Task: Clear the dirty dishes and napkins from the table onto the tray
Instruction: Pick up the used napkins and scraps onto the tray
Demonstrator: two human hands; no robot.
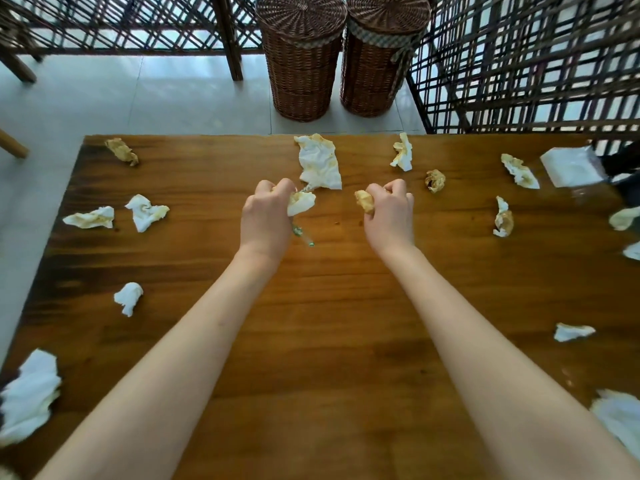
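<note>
Left hand (265, 216): fingers curled round a crumpled white napkin (300, 202).
Right hand (389, 213): grips a stained yellowish wad (364, 201).
Bench (329, 323): glossy brown wood, scattered with crumpled, stained napkins.
Flat napkin (320, 162): creased, just beyond the left hand.
Baskets (301, 57): two woven wicker cylinders on the floor.

The wooden table (332, 323) lies bare through the lower centre of the frame — open passage between the forearms. Crumpled napkins clutter the rest: a large one (320, 161) at upper centre, a pair (147, 212) at mid-left, scattered ones (504, 218) at right. Two wicker baskets (301, 57) stand beyond the far edge.
</note>
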